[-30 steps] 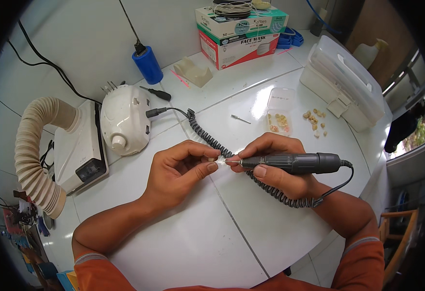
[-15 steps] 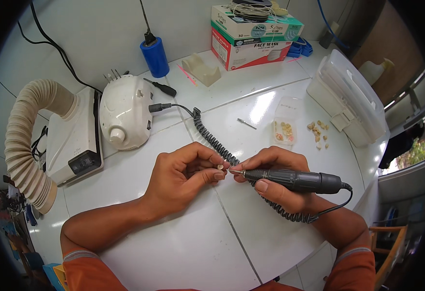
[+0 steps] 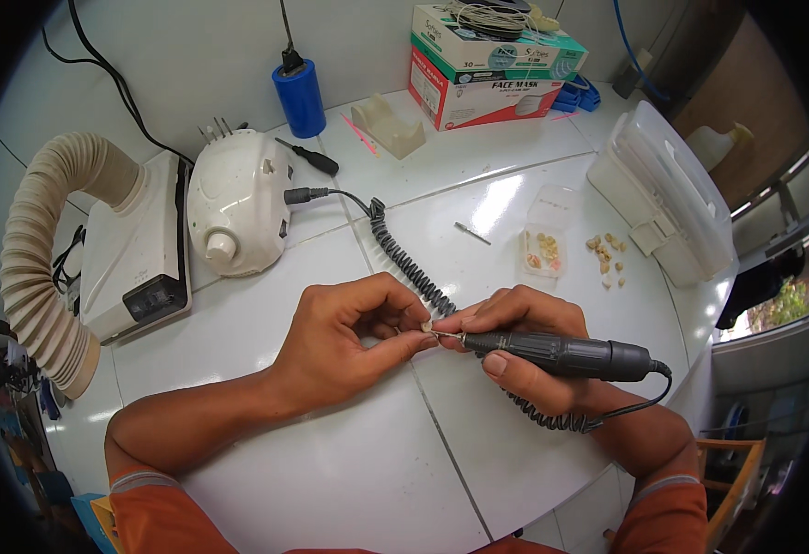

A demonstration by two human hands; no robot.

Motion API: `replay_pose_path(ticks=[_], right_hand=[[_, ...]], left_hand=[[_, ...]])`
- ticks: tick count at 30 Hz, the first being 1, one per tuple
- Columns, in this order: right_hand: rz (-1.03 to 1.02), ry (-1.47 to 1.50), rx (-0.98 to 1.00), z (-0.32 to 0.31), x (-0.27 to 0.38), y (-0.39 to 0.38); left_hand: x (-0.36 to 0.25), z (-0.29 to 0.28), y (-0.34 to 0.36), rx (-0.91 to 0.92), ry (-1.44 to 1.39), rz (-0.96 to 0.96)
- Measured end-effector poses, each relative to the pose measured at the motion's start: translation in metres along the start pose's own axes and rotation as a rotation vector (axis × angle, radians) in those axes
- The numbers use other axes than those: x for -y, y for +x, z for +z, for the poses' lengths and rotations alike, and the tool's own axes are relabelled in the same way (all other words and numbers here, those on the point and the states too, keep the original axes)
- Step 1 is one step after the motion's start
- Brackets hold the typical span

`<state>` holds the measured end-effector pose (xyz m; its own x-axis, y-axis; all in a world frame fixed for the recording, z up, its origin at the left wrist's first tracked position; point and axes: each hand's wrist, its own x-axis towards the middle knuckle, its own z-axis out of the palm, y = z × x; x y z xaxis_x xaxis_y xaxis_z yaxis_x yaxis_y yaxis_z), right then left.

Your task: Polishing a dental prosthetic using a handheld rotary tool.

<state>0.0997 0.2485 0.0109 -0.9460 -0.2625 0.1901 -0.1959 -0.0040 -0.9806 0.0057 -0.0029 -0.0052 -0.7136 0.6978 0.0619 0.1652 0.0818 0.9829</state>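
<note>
My left hand pinches a small cream tooth-like piece between thumb and fingertips. My right hand is closed around a black rotary handpiece, holding it like a pen. From its nose a thin metal bur points left, its tip at the small piece; the fingers partly hide the contact. Both hands meet above the white tabletop, fingertips close together. A black coiled cord passes behind and beneath my right hand, linking the handpiece to a white control unit.
At the left stands a dust collector with a ribbed hose. Beyond my hands lie a loose metal bur, an open clear case and several cream pieces. A lidded plastic box is at right, mask boxes at the back.
The bur tip has come in against the small piece, and my left fingertips have closed in toward my right hand. The whole view has shifted slightly.
</note>
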Motion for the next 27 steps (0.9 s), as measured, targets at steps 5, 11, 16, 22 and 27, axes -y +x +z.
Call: replay_pose_path(ticks=[5, 11, 16, 22, 27], right_hand=[[0.008, 0.045, -0.033, 0.003, -0.003, -0.002], [-0.031, -0.001, -0.017, 0.001, -0.004, -0.002], [-0.037, -0.017, -0.01, 0.0, -0.006, -0.002], [-0.005, -0.001, -0.014, 0.001, -0.006, -0.002], [-0.039, 0.003, 0.003, -0.002, -0.011, -0.003]], left_hand=[[-0.001, 0.0, 0.001, 0.017, 0.032, -0.007], [-0.002, -0.002, -0.001, 0.019, 0.033, -0.013], [-0.005, -0.001, -0.001, 0.007, 0.042, -0.021], [-0.006, -0.001, -0.001, 0.006, 0.026, -0.014], [-0.004, -0.001, -0.001, 0.014, 0.017, 0.016]])
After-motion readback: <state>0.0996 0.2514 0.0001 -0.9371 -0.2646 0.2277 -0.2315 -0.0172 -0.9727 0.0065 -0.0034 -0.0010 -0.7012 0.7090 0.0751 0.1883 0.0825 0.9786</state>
